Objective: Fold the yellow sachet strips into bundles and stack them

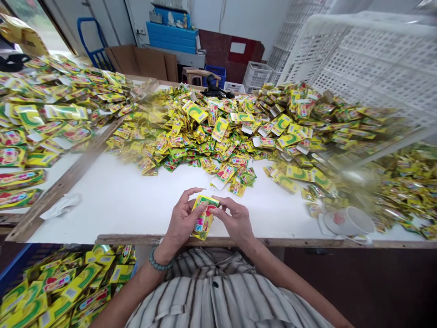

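Just above the table's near edge I hold a small yellow and green printed carton (202, 223) upright in front of me. My left hand (184, 216) grips its left side, thumb across the front and index finger stretched out behind. At the carton's upper right corner, my right hand (235, 217) pinches the edge between thumb and fingers. Beyond my hands lie a carton with an open white flap (224, 175) and several small sachets (246, 176). Past them spreads a large heap of sachets and cartons (205, 132).
A white cup (348, 221) stands at the right near edge. Wooden strips (64, 182) divide the table on the left, beside a crumpled white tissue (61, 206). More cartons fill a blue crate (17, 264) below left. A white plastic basket (368, 64) leans at the right.
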A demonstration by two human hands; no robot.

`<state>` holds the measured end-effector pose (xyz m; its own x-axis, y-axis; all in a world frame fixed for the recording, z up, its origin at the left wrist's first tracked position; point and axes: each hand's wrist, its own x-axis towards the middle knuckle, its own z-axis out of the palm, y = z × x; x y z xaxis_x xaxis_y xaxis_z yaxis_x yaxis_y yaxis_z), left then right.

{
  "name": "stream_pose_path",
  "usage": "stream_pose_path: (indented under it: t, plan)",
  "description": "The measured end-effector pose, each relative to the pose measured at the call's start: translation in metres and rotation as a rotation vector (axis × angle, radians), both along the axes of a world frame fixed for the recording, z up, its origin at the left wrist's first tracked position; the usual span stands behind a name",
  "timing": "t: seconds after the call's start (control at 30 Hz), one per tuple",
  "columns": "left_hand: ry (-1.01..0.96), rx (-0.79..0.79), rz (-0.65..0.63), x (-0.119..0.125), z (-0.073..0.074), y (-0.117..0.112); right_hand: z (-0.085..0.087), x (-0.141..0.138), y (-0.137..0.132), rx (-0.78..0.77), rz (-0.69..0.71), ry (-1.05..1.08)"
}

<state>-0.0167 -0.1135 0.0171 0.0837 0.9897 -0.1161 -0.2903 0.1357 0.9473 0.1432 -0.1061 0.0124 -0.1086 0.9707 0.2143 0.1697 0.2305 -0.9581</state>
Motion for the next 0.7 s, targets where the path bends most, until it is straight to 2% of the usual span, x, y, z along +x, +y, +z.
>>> stream_pose_path:
  t: [0.2, 0.3, 0.4, 0.53, 0.63, 0.7]
  plan:
    - [0.072, 0.083, -0.028, -0.006, 0.018, -0.011, 0.014, 0.002, -0.008, 0.213, 0.0, -0.088]
    - [0.091, 0.092, -0.027, -0.008, 0.028, -0.019, 0.021, 0.003, -0.015, 0.213, 0.038, -0.1]
    - [0.12, 0.108, -0.065, -0.009, 0.035, -0.026, 0.032, 0.012, -0.017, 0.077, 0.109, -0.014]
    - [0.171, 0.149, -0.19, -0.013, 0.039, -0.031, 0.054, 0.032, -0.011, -0.226, 0.3, 0.074]
    - [0.131, 0.111, -0.272, -0.013, 0.04, -0.032, 0.067, 0.043, -0.005, -0.418, 0.429, 0.06]
    - [0.101, 0.08, -0.287, -0.011, 0.043, -0.032, 0.07, 0.046, -0.002, -0.484, 0.465, 0.07]
